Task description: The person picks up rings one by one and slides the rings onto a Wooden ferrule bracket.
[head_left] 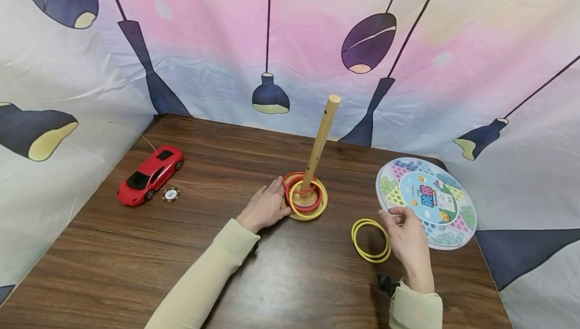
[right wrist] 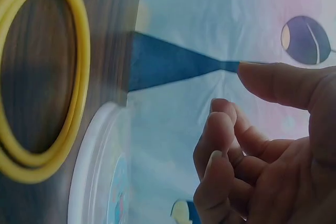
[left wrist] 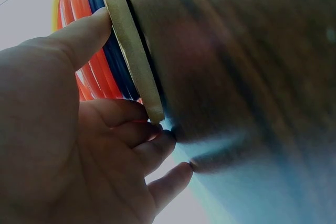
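A ring-toss stand with a wooden post (head_left: 322, 138) leans in the head view, its round base (left wrist: 131, 45) on the table. Red rings (left wrist: 94, 74), dark blue rings (left wrist: 119, 69) and a yellow ring (head_left: 323, 194) lie round the post's foot. My left hand (head_left: 266, 205) holds the base by its rim, thumb on the near edge and fingers along the left side. Over the table at the right, my right hand (head_left: 408, 236) holds nothing, its fingers loosely bent and thumb apart. Just left of it lie two overlapping yellow rings (right wrist: 83, 51).
A round board-game box (head_left: 426, 203) lies at the right, partly behind my right hand. On the left are a red toy car (head_left: 151, 175) with a thin antenna and a poker chip (head_left: 171, 194). A printed cloth (head_left: 217, 42) hangs behind the wooden table (head_left: 281, 278).
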Demonstrator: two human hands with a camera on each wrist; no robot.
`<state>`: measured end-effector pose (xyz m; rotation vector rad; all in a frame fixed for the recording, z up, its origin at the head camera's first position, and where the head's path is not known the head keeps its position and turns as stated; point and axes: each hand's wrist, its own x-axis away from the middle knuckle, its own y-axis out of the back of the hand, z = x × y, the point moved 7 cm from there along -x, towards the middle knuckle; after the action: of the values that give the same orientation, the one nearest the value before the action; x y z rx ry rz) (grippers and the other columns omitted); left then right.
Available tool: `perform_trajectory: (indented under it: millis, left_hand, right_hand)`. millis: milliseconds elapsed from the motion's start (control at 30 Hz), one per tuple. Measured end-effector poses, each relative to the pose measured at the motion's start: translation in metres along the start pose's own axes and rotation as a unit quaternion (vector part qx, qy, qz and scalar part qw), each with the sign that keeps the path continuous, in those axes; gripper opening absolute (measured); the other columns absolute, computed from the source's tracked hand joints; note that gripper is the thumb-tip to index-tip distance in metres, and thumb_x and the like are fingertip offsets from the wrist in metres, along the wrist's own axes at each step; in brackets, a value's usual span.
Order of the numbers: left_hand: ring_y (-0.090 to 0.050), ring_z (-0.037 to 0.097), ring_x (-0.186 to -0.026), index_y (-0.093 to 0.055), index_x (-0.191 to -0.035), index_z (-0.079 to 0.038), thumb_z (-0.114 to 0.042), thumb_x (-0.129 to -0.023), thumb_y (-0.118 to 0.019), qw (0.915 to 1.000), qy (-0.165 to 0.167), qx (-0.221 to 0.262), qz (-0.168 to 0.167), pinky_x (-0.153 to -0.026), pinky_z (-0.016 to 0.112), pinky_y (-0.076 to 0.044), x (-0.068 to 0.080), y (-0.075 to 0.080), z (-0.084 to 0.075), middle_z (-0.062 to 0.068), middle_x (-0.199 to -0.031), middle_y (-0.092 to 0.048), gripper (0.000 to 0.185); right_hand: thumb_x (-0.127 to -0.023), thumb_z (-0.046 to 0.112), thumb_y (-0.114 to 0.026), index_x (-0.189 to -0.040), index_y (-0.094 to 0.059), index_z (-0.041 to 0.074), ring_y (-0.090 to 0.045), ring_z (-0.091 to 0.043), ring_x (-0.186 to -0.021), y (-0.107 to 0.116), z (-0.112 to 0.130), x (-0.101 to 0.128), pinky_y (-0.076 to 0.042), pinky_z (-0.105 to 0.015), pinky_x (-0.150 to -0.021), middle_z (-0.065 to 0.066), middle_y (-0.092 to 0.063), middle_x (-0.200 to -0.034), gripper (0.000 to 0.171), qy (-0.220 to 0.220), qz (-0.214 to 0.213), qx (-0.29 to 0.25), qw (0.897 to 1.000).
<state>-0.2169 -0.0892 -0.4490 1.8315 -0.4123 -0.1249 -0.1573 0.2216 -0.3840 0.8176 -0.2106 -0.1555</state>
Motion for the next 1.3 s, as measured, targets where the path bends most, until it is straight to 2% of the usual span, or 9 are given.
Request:
perform_trajectory:
  millis: [233,333,500,700,1033,1300]
  left_hand:
    - [-0.022,0.028,-0.145,-0.037,-0.146,0.006,-0.046,-0.096,-0.056,1.0,0.001,0.0,0.001,-0.115,0.047,-0.023,-0.001,-0.001,0.001,0.019,-0.158,-0.021,0.075]
    - [-0.022,0.028,-0.145,-0.037,-0.146,0.006,-0.046,-0.096,-0.056,1.0,0.0,-0.001,-0.001,-0.115,0.047,-0.024,-0.001,-0.001,0.001,0.019,-0.158,-0.022,0.075]
    - [-0.023,0.029,-0.145,-0.038,-0.145,0.007,-0.045,-0.096,-0.057,1.0,-0.003,0.0,-0.005,-0.114,0.048,-0.024,0.0,0.0,0.001,0.02,-0.157,-0.023,0.074]
    - [-0.023,0.029,-0.145,-0.038,-0.145,0.007,-0.044,-0.096,-0.057,1.0,-0.004,-0.003,-0.005,-0.114,0.047,-0.024,0.0,0.0,0.001,0.02,-0.157,-0.022,0.074]
    - [-0.023,0.029,-0.145,-0.037,-0.146,0.007,-0.044,-0.096,-0.056,1.0,-0.003,-0.003,-0.003,-0.114,0.048,-0.024,0.0,0.0,0.0,0.02,-0.157,-0.022,0.074]
    - [-0.023,0.029,-0.145,-0.037,-0.146,0.006,-0.045,-0.096,-0.056,1.0,-0.001,-0.005,-0.001,-0.114,0.049,-0.024,0.0,0.0,0.0,0.02,-0.157,-0.022,0.074]
  right_hand:
    - [-0.095,0.045,-0.057,-0.119,-0.055,0.0,-0.053,-0.025,-0.076,0.005,-0.019,0.008,-0.04,-0.032,-0.061,-0.014,-0.058,-0.095,0.051,-0.038,-0.04,0.024,0.998]
    - [-0.095,0.044,-0.058,-0.119,-0.055,0.0,-0.053,-0.025,-0.076,0.006,-0.025,0.01,-0.039,-0.033,-0.062,-0.013,-0.058,-0.093,0.05,-0.048,-0.045,0.032,0.997]
    - [-0.094,0.044,-0.059,-0.118,-0.055,-0.001,-0.054,-0.027,-0.079,0.006,-0.033,0.012,-0.039,-0.034,-0.063,-0.014,-0.058,-0.093,0.051,-0.054,-0.043,0.036,0.997]
    - [-0.093,0.042,-0.061,-0.11,-0.057,0.002,-0.057,-0.028,-0.082,0.004,-0.039,0.012,-0.039,-0.036,-0.065,-0.013,-0.06,-0.092,0.044,-0.047,-0.045,0.04,0.997]
    - [-0.092,0.043,-0.062,-0.109,-0.055,0.002,-0.056,-0.027,-0.077,-0.006,-0.051,0.01,-0.04,-0.037,-0.063,-0.011,-0.059,-0.089,0.045,-0.061,-0.006,0.051,0.997]
    - [-0.093,0.041,-0.062,-0.108,-0.057,0.001,-0.057,-0.027,-0.077,-0.005,-0.053,0.008,-0.041,-0.036,-0.063,-0.012,-0.06,-0.088,0.044,-0.069,-0.012,0.055,0.996]
